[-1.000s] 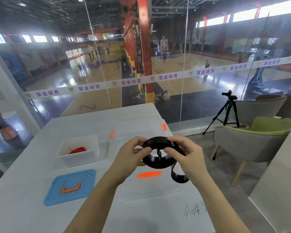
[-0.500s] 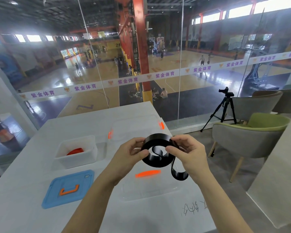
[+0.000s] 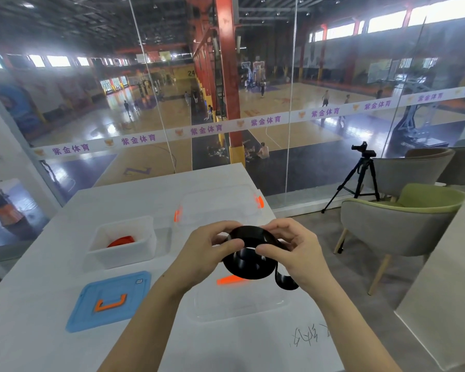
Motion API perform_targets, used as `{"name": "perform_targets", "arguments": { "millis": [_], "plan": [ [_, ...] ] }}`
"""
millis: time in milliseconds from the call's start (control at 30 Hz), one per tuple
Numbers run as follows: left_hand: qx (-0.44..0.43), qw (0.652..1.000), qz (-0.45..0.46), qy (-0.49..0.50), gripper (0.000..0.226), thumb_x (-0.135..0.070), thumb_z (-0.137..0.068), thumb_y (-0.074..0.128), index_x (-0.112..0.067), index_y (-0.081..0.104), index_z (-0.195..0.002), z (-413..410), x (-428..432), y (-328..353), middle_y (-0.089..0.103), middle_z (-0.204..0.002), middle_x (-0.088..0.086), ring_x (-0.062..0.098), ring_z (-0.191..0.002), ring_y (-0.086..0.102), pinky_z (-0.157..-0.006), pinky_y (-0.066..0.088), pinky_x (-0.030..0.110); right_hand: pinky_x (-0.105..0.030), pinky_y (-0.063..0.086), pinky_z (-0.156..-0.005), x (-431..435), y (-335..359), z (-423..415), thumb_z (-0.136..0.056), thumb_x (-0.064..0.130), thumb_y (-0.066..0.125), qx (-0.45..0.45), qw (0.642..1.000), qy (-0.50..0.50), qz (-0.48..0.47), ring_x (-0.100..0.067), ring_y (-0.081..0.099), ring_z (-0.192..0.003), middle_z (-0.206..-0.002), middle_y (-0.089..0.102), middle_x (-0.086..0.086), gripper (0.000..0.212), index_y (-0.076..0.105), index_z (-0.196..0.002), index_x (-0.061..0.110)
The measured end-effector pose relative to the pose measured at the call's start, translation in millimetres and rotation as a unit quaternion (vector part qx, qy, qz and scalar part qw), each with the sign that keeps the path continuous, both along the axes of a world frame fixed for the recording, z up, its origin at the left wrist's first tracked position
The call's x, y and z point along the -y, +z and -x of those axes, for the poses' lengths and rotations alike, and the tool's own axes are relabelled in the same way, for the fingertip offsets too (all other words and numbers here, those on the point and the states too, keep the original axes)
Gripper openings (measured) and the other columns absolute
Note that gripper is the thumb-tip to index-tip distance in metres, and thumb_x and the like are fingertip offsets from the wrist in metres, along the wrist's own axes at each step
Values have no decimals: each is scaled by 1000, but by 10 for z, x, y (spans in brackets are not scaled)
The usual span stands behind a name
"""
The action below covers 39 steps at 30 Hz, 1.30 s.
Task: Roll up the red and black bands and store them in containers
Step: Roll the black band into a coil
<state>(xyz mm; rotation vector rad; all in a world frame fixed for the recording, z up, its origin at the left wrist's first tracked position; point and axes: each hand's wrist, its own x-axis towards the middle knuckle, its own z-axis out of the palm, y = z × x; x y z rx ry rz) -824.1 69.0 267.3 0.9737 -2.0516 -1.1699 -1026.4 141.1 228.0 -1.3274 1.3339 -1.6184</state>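
Hands: both are raised above the table (image 3: pixel 51 291) with fingers curled. The left hand (image 3: pixel 207 253) pinches the left side of the black band (image 3: pixel 249 261) between thumb and fingers. The right hand (image 3: pixel 298 253) pinches the right side, thumb on the top turn.
Black band: held between my two hands as a loose coil, off the table. Its free tail (image 3: pixel 286 281) loops down under the right hand.
Red band (image 3: pixel 121 240): lying in the white tub (image 3: pixel 118 257) to the left of the left hand, apart from both hands. I judge that half of the job done.
Feel: I judge the black band light, thin and springy, with a glossy face that may slip. The open turns suggest it wants to unwind once pressure eases.
Where to hold: across the coil, thumb on the outer turn and fingers beneath, so the turns stack. The tail should be fed in, not pulled.
Risk: letting go with either hand would likely let the coil spring open.
Containers: a clear box (image 3: pixel 218 208) with orange clips sits just beyond the hands, and a clear lid (image 3: pixel 239 307) lies on the table under them. A blue lid (image 3: pixel 108 299) is to the left, nearer me.
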Motion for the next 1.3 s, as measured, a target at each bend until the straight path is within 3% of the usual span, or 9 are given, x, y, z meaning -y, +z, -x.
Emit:
{"name": "perform_targets", "arguments": {
  "millis": [233,533,633,800,900,1033,1133,1300],
  "plan": [
    [-83,994,-56,42,20,-16,-98,66,-28,72,-112,-43,42,-52,77,-104,0,24,-99,74,-84,63,40,-44,58,-100,25,41,46,-83,2,85,-5,1000,-14,23,-16,74,-108,-110,80,4,39,73,-105,31],
    [-91,993,-74,28,25,-12,-97,68,-27,73,-116,-46,63,-70,77,-108,2,23,-99,75,-79,62,35,-39,61,-87,41,54,80,-82,1,85,-12,999,-24,24,-19,75,-97,-99,80,0,32,75,-97,28],
    [-82,993,-79,26,21,-12,-97,67,-24,72,-114,-32,63,-91,76,-106,2,23,-100,75,-83,64,39,-36,60,-84,27,79,104,-83,2,84,-6,999,-25,31,-20,75,-96,-98,81,1,31,75,-95,28],
    [-134,985,-87,60,20,-13,-100,62,-24,72,-114,16,41,-113,76,-107,-5,17,-101,74,-74,62,30,-34,61,-86,63,75,102,-82,3,85,2,999,-26,22,-19,76,-99,-100,82,2,29,76,-93,29],
    [-192,969,-118,98,20,-16,-102,60,-22,73,-116,3,81,-140,75,-113,-2,21,-108,73,-83,64,42,-34,61,-89,63,28,87,-83,-1,83,24,999,-27,22,-18,77,-100,-105,82,4,30,78,-95,26],
    [-296,926,-186,141,25,-22,-104,55,-14,71,-122,31,105,-189,74,-117,9,26,-115,70,-93,60,53,-29,61,-82,88,-34,10,-85,-1,81,70,996,-35,39,-21,76,-101,-104,81,0,36,80,-106,29],
    [-357,894,-225,148,28,-23,-105,53,-8,70,-121,94,79,-208,75,-109,9,25,-111,72,-95,58,54,-29,60,-90,133,-72,-79,-85,1,83,87,993,-62,48,-18,75,-106,-107,81,4,39,78,-108,32],
    [-378,882,-255,123,27,-22,-105,52,-6,69,-119,119,86,-258,72,-108,10,25,-111,72,-89,61,49,-29,59,-90,174,-67,-115,-85,-3,82,105,990,-66,59,-20,75,-104,-106,80,0,40,77,-106,31]
  ]
}}
